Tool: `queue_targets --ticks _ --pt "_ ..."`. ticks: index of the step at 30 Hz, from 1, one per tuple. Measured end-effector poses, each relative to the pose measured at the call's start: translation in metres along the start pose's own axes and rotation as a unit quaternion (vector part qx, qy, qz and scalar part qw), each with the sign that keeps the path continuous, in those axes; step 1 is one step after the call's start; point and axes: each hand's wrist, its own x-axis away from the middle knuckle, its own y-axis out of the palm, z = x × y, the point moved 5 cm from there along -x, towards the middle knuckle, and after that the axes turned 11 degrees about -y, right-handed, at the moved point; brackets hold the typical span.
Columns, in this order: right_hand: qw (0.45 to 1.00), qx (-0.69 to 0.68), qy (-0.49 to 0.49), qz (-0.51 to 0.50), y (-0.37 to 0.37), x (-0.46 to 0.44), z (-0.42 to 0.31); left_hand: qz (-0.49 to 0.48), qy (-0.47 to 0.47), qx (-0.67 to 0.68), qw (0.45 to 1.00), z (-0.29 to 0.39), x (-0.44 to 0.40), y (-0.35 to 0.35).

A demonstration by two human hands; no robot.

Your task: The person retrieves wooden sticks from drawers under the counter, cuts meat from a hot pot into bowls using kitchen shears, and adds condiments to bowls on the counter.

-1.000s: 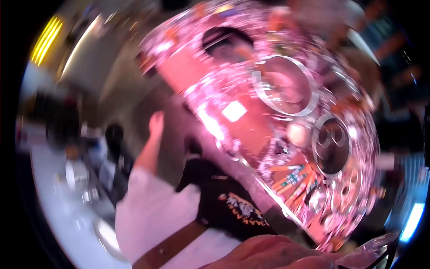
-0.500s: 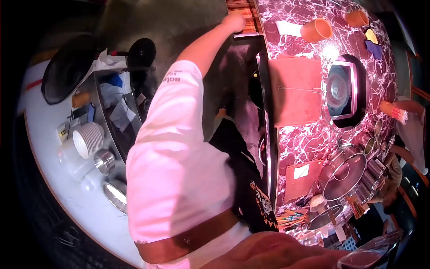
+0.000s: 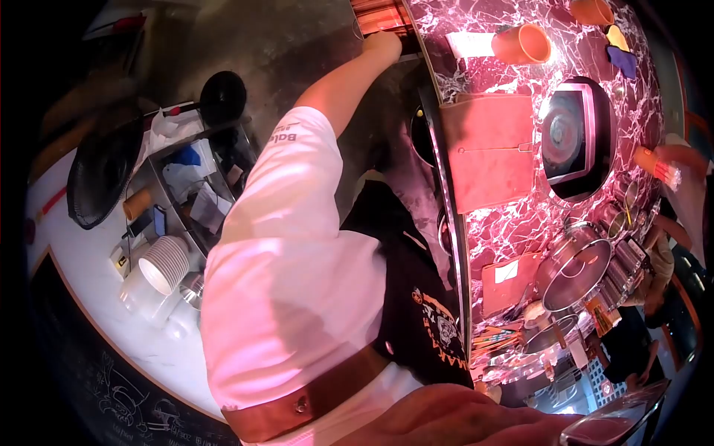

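Note:
My left hand (image 3: 383,47) reaches far out at the top of the view, at the near corner of an open drawer with reddish-brown wooden slats (image 3: 381,16). Its fingers look curled in, and what they hold, if anything, is hidden. Close to that hand, on the marbled counter (image 3: 506,241), lie an orange-brown cup (image 3: 520,44) and a white paper (image 3: 470,44). Out of view is my right hand.
Flat red-brown folders (image 3: 487,152), a dark-framed screen (image 3: 569,137) and a large metal pan (image 3: 573,271) sit on the counter. Behind me are stacked white bowls (image 3: 163,264) and a divided bin (image 3: 197,178). Across the counter, another person's arm (image 3: 680,154) is near a cup (image 3: 649,161).
The whole view has shifted slightly. My left hand stays at the drawer, a little lower in the picture, with the wrist more bent.

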Motion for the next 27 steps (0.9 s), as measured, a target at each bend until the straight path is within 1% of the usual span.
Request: queue_targets --ticks 1,5,7,11,13,14,16,17,19,21,23,24,25,27 --pt "1.000 0.001 0.002 -0.002 0.001 0.002 0.001 -0.021 0.001 -0.017 1.000 0.000 0.001 0.001" --pt "1.000 0.001 0.005 -0.002 0.002 0.002 0.002 -0.043 0.007 -0.063 0.997 0.003 -0.017 0.001" --pt "1.000 0.004 0.007 -0.001 0.001 0.000 0.001 -0.132 -0.031 -0.075 0.988 0.000 -0.026 0.010" --pt "1.000 0.007 0.012 0.001 -0.002 -0.001 -0.001 -0.135 -0.010 -0.115 0.984 0.000 -0.024 0.009" --pt "1.000 0.008 0.017 0.003 -0.009 -0.003 -0.001 -0.131 0.034 -0.102 0.986 0.003 -0.026 0.006" --pt "1.000 0.011 0.019 0.004 -0.010 -0.004 -0.003 -0.131 0.036 -0.102 0.986 0.004 -0.029 0.007" --pt "1.000 0.011 0.023 0.006 -0.007 -0.008 -0.006 -0.130 0.156 -0.137 0.970 0.012 -0.031 0.004" --pt "1.000 0.011 0.025 0.006 -0.005 -0.007 -0.007 -0.132 0.155 -0.137 0.969 0.010 -0.025 0.001" --pt "0.999 0.007 0.032 0.004 -0.002 -0.010 -0.009 -0.209 0.052 0.030 0.976 0.002 -0.015 -0.007" --pt "0.999 0.006 0.035 0.001 0.001 -0.011 -0.010 -0.195 0.063 0.040 0.978 -0.001 -0.027 0.008" --pt "0.999 0.007 0.034 0.002 -0.001 -0.016 -0.013 -0.148 0.046 0.024 0.988 0.001 -0.027 0.003" --pt "0.999 0.009 0.035 0.004 -0.001 -0.018 -0.013 -0.124 0.066 0.011 0.990 0.003 -0.023 -0.002" --pt "0.999 0.010 0.035 0.002 -0.002 -0.016 -0.013 -0.125 0.067 0.013 0.990 0.002 -0.026 0.003" --pt "0.999 0.009 0.035 0.000 -0.007 -0.017 -0.015 -0.091 0.062 -0.008 0.994 0.000 -0.037 0.015"
